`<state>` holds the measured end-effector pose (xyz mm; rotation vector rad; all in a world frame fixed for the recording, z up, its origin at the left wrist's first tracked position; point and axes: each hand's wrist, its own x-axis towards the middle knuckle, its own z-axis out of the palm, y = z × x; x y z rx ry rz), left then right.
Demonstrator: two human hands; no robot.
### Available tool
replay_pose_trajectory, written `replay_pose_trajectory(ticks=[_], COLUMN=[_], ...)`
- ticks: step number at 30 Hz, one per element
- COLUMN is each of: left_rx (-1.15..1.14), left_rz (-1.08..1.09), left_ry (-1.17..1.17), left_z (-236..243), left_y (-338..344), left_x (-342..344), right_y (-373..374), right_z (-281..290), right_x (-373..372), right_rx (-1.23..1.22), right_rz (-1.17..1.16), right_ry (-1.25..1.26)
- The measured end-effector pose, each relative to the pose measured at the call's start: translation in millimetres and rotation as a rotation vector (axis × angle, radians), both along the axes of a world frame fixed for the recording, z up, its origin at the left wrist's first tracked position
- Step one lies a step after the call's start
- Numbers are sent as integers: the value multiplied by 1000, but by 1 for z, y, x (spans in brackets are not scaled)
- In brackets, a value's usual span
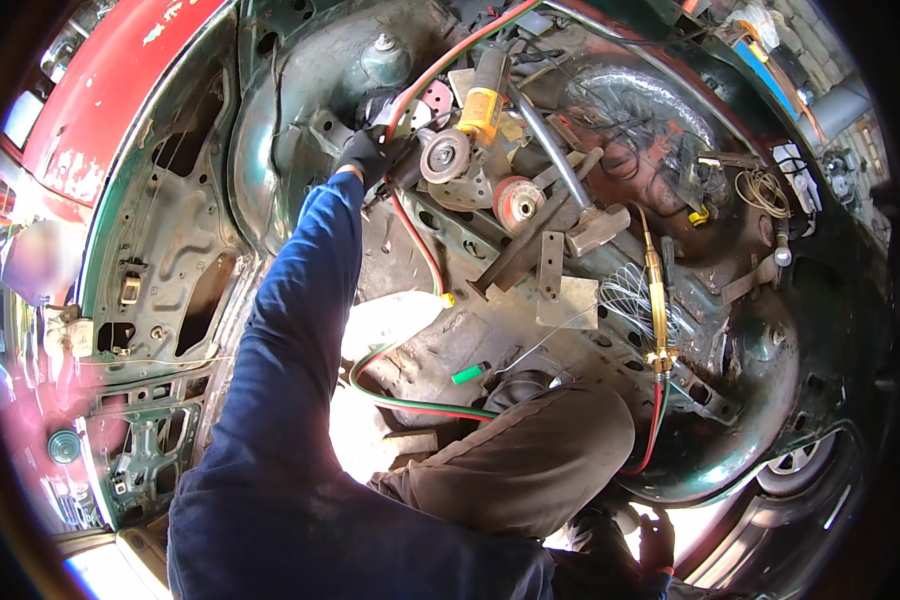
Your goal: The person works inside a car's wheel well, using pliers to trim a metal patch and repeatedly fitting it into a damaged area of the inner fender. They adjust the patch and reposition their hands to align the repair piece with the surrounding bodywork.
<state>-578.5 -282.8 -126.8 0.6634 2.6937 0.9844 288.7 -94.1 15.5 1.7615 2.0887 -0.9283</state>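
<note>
My left hand (368,155), in a black glove, reaches far forward among the tools at the left of the car's bare metal floor. Its fingers curl against dark things beside a red hose (404,100); what they grip is hidden. Right of it lies a yellow angle grinder (482,112) with a worn grey disc (445,157). A red-rimmed wheel (519,204) rests nearer to me. Low at the right, beside my knee, my right hand (656,542) hangs in a dark glove, fingers apart, with nothing visible in it.
A long-handled hammer (597,230) lies across metal scraps. Beside a coil of wire (632,298) stands a brass gas torch (657,300) with red and green hoses (410,403). A green-handled tool (470,374) lies before my knee (560,450). A stripped door panel (175,230) borders the left.
</note>
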Motion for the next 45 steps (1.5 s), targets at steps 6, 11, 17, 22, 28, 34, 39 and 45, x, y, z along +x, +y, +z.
replay_pose_trajectory(ticks=[6, 11, 17, 22, 28, 34, 39, 45], left_rx=[-137, -281, -87, -123, -279, -244, -69, -49], left_rz=[-97, -131, 218, 254, 135, 240, 175, 224], left_ry=[63, 40, 271, 118, 113, 106, -91, -1], left_z=[1, -7, 28, 9, 6, 8, 22, 7], left_y=[-2, -14, 19, 2, 61, 56, 74, 71], left_x=[2, -17, -31, -105, -37, -25, -4, 0], right_y=[-18, 29, 14, 22, 12, 16, 17, 25], right_z=[11, -50, -26, -36, -31, -46, -47, -56], right_x=[-28, 32, 39, 21, 40, 40, 45, 53], right_rx=[112, -49, -61, -111, -84, -94, -77, -57], right_rz=[160, 63, -33, 0, -45, -9, -11, 25], right_ry=[52, 127, 85, 76, 27, 1, -38, -54])
